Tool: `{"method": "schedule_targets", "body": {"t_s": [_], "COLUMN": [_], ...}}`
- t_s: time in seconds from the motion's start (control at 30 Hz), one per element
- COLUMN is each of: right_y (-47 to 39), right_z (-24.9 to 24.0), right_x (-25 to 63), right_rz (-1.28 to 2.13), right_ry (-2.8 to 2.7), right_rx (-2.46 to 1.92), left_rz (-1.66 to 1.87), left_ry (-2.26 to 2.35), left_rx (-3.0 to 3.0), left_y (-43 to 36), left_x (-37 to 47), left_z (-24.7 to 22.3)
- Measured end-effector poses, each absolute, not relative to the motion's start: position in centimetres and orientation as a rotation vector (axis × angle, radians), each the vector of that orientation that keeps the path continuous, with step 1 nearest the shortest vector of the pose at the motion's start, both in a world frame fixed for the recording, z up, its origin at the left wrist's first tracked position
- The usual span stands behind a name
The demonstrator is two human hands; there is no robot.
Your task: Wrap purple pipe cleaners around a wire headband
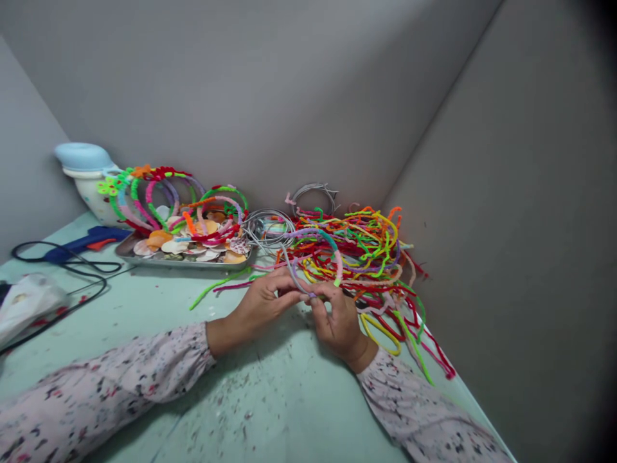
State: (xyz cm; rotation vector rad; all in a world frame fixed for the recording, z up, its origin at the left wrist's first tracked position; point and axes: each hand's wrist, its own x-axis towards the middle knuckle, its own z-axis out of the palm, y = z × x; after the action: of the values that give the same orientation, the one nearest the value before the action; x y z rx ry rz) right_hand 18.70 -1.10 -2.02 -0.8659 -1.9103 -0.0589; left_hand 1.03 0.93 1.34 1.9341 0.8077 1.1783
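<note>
I see the left hand [267, 297] and right hand [337, 319] pinching a fuzzy hoop [329, 237] mid-table, by the pipe cleaners [344, 249]. Far left, a metal tray [183, 263] holds shells [174, 247], headbands [164, 173] on top; behind, a lidded cup [94, 193], contents hidden.

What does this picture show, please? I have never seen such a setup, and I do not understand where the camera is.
There is no machine here: these are one person's bare hands, and the camera is worn on that person's head, looking forward and down. On the pale green table are a metal tray with shells and colourful fuzzy hoops, a blue tool at the left, and a heap of fuzzy strips at the right. The left hand and right hand hold a curved band with purple, teal and pink sections.
</note>
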Motion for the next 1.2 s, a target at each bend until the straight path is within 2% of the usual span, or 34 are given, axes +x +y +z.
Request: {"method": "schedule_targets", "body": {"t_s": [0.47, 1.2], "right_y": [-0.84, -0.48], "right_z": [-1.84, -1.99], "right_x": [18.65, 18.9], "right_rz": [-0.189, -0.429], "right_ry": [-1.954, -1.994], "right_rx": [-0.839, -0.814], "left_rz": [1.254, 1.022], "left_ry": [0.934, 1.035], "left_rx": [2.12, 1.889], "left_y": [0.42, 0.49], "left_x": [0.98, 1.22], "left_z": [1.71, 1.91]}}
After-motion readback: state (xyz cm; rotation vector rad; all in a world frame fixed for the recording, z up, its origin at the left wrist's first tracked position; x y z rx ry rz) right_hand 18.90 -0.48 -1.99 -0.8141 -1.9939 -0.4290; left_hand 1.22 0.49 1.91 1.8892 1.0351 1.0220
